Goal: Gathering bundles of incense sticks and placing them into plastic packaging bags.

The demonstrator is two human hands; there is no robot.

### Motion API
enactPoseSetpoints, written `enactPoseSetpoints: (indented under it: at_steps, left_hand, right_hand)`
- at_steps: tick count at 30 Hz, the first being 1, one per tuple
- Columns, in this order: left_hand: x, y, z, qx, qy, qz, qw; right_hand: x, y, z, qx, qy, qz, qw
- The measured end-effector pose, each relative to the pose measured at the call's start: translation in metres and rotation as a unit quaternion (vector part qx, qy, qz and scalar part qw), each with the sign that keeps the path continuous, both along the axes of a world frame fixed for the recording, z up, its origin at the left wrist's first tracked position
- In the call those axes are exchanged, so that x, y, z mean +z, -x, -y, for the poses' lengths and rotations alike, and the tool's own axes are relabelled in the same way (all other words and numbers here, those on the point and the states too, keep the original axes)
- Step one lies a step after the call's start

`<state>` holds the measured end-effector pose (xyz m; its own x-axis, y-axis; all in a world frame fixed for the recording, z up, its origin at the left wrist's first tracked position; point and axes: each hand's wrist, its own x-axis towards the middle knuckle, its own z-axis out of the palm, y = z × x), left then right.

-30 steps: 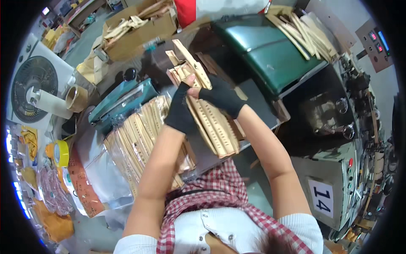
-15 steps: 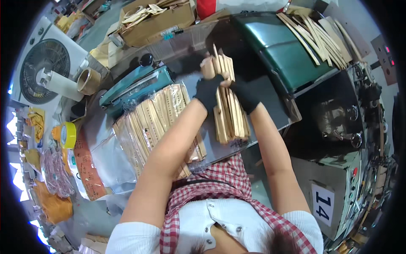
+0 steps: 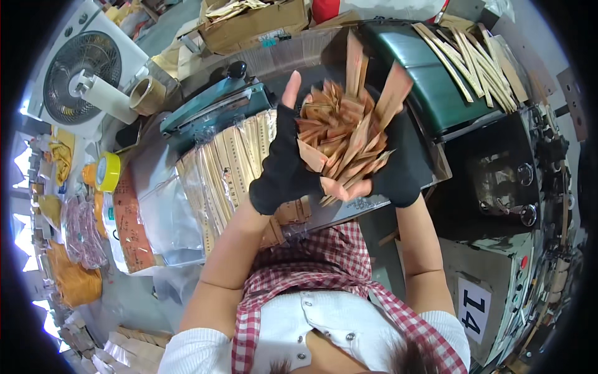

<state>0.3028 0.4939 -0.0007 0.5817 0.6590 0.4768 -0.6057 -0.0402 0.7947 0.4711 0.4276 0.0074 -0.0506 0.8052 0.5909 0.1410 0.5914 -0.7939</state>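
A thick loose bundle of thin wooden strips (image 3: 342, 128) is held end-on above the dark work surface, its brownish-red ends fanned unevenly. A few strips stick up well beyond the others. My left hand (image 3: 286, 159), in a black fingerless glove, cups the bundle's left side with the thumb stretched upward. On the other side my right hand (image 3: 402, 165), gloved alike, grips it; most of its fingers are hidden by the strips. Both hands' fingertips meet at the bundle's near side. Just left of my left hand lie plastic-wrapped packs of pale printed strips (image 3: 227, 165).
Behind the packs stands a teal bench machine (image 3: 215, 115) with a black knob. Pale strips (image 3: 467, 62) lie on a green metal cover (image 3: 398, 56) at the back right. A cardboard box (image 3: 258, 31), a fan (image 3: 84, 78) and a yellow tape roll (image 3: 108, 172) are around the table.
The strips were upright and lengthwise between my hands; now they are tilted with their ends toward me and spread out. My hands have moved nearer and farther apart.
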Motion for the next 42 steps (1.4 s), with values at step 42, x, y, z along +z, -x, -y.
enactPoseSetpoints:
  at_steps: [42]
  left_hand:
    - [-0.056, 0.216, 0.058, 0.546, -0.153, -0.545, 0.617]
  right_hand:
    - [-0.043, 0.107, 0.015, 0.227, 0.327, -0.221, 0.890]
